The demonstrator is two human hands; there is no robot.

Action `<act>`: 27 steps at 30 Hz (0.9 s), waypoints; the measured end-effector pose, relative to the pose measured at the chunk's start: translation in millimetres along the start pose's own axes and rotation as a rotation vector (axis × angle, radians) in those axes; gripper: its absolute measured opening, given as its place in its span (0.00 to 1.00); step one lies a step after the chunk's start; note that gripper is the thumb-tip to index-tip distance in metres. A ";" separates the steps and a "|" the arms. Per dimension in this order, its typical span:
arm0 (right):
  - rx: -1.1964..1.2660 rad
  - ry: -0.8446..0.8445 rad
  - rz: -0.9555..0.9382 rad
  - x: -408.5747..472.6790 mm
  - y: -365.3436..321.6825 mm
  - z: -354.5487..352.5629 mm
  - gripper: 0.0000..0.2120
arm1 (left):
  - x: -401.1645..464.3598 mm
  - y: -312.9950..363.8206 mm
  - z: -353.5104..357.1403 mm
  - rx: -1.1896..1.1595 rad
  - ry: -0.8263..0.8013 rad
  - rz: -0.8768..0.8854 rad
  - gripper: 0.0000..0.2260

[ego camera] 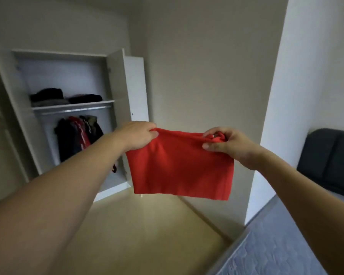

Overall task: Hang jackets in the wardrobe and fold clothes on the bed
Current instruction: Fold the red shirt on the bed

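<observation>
While both arms reach out, the left hand (pixel 139 135) pinches one top corner of a red cloth (pixel 179 167) and the right hand (pixel 222 141) grips the other corner, bunched in its fingers. It hangs in the air, already doubled over, between the open wardrobe (pixel 68 108) and the bed (pixel 276 249). Jackets (pixel 77 135) hang inside on the rail, with folded piles on the shelf (pixel 74 104). This looks like the folding step. Next, I think, it needs another fold, then a flat spot.
</observation>
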State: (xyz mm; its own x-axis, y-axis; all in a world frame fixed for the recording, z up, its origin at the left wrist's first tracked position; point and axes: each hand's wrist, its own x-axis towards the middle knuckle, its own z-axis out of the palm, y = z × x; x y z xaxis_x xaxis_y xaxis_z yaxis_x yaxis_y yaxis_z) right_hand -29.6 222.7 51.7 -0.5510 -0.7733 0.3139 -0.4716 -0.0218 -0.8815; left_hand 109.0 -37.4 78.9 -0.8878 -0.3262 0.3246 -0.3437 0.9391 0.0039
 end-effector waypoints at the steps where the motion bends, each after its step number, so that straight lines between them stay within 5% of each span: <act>1: 0.037 0.018 -0.028 20.0 -9.2 14.6 0.11 | -0.1 -21.1 -8.3 0.002 -0.005 -0.020 0.12; 7: 0.243 -0.035 0.057 148.0 -14.8 85.9 0.21 | 14.9 -140.9 -15.0 0.002 0.055 -0.106 0.14; 13: 0.293 -0.139 0.122 298.0 11.6 156.1 0.19 | 62.5 -266.7 8.6 0.144 0.165 -0.144 0.17; 19: 0.062 -0.403 0.265 465.5 16.8 226.2 0.13 | 144.1 -392.2 9.0 0.357 0.189 -0.214 0.15; 27: -0.049 -0.549 0.269 665.6 33.5 346.5 0.16 | 232.6 -571.5 41.8 0.399 0.194 -0.263 0.05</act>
State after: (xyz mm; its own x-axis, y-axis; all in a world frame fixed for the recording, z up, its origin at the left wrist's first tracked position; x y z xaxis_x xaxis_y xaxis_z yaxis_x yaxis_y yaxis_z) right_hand -173.5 -512.4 108.8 -0.2262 -0.9615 -0.1560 -0.4035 0.2383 -0.8834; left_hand 86.1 -654.5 112.7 -0.6958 -0.4842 0.5305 -0.6712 0.7014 -0.2401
